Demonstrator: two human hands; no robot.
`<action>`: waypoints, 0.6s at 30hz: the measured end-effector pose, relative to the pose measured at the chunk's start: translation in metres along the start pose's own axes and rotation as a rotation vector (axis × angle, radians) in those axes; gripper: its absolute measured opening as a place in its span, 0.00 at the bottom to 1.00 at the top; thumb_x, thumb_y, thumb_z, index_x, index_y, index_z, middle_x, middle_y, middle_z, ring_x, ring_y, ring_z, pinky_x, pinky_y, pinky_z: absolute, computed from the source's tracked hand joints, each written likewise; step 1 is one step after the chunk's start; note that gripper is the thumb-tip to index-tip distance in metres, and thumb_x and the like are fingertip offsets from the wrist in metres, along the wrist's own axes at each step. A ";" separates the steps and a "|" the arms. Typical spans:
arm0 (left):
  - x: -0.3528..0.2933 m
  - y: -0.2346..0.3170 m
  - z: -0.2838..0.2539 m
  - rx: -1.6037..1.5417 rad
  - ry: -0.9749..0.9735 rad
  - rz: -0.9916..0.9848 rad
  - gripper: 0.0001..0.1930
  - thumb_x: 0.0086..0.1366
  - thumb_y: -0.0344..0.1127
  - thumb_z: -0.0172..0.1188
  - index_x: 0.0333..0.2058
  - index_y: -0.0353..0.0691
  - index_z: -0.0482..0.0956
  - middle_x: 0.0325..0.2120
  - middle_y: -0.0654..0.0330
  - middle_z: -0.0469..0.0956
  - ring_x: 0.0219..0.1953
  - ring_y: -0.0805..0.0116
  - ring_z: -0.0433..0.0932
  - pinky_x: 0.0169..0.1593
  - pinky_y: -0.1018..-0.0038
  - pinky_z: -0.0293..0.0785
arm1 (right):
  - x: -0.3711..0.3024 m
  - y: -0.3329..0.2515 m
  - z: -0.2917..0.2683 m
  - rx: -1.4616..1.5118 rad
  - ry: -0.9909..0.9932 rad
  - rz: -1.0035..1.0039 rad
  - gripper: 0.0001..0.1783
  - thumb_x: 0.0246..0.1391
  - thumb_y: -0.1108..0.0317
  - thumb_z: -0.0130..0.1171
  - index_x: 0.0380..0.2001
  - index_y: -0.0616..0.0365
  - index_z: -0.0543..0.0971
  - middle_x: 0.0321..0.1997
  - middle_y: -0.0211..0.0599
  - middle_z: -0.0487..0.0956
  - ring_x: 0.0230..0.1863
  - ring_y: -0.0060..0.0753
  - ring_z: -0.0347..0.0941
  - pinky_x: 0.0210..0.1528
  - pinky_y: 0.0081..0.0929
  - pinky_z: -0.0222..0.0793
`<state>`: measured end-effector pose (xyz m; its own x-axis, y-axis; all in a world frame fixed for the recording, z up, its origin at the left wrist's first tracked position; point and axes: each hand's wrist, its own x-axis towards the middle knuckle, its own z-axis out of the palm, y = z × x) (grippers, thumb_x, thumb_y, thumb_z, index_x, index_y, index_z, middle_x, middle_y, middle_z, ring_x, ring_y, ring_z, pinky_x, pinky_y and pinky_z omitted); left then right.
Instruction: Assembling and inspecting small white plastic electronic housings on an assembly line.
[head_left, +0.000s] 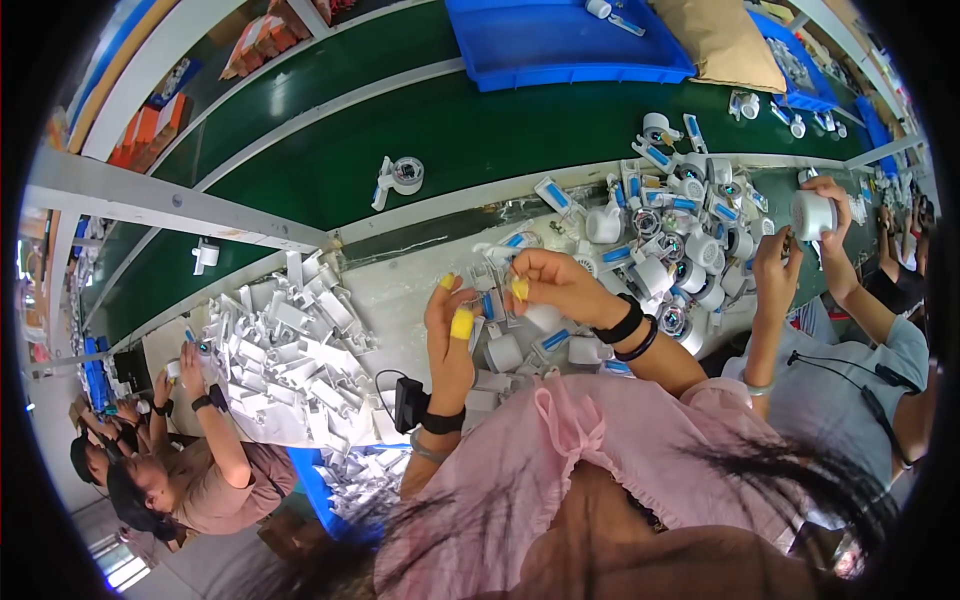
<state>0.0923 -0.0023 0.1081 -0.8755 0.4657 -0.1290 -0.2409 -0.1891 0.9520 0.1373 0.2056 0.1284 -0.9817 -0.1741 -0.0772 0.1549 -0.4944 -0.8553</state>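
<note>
My left hand (450,340) is raised over the work table, its fingers curled and yellow covers on the thumb and a fingertip. Just to its right my right hand (565,285) pinches its fingertips together, a yellow cover showing there too. Between the two hands a small white piece with a blue strip (488,306) appears; whether it is held or lies behind them is unclear. Anything inside either grip is too small to make out. Below and beyond my right hand lie white round fan-like housings (604,225), blue-striped white parts (553,195) among them.
A heap of white plastic brackets (300,345) covers the table's left, above a blue bin (318,490) of white parts. Along the back runs a green conveyor (300,185) with a blue tray (575,75). At right, a co-worker's hand (838,215) holds a white round housing (812,215).
</note>
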 end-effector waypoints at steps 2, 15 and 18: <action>0.009 0.002 -0.002 0.294 -0.148 0.135 0.38 0.58 0.25 0.58 0.66 0.40 0.51 0.64 0.54 0.54 0.62 0.59 0.61 0.63 0.62 0.61 | -0.005 -0.005 -0.002 -0.084 -0.002 0.035 0.07 0.61 0.69 0.55 0.38 0.60 0.71 0.35 0.35 0.79 0.34 0.22 0.76 0.41 0.21 0.71; 0.014 0.039 -0.005 0.473 -0.385 0.033 0.22 0.57 0.29 0.62 0.51 0.34 0.70 0.39 0.56 0.78 0.39 0.67 0.78 0.45 0.73 0.74 | -0.022 -0.034 0.019 -1.138 -0.170 -0.243 0.08 0.48 0.74 0.63 0.34 0.58 0.82 0.24 0.36 0.78 0.27 0.35 0.74 0.31 0.28 0.69; 0.005 0.052 -0.003 0.527 -0.352 -0.022 0.20 0.61 0.31 0.60 0.50 0.34 0.69 0.34 0.58 0.77 0.32 0.71 0.77 0.39 0.74 0.75 | -0.029 -0.028 0.021 -1.311 0.151 -0.358 0.11 0.46 0.72 0.64 0.36 0.58 0.80 0.28 0.38 0.79 0.27 0.37 0.74 0.36 0.31 0.69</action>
<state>0.0745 -0.0122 0.1564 -0.6609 0.7380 -0.1363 0.0596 0.2328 0.9707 0.1641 0.2067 0.1653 -0.9612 -0.0726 0.2662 -0.2421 0.6845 -0.6876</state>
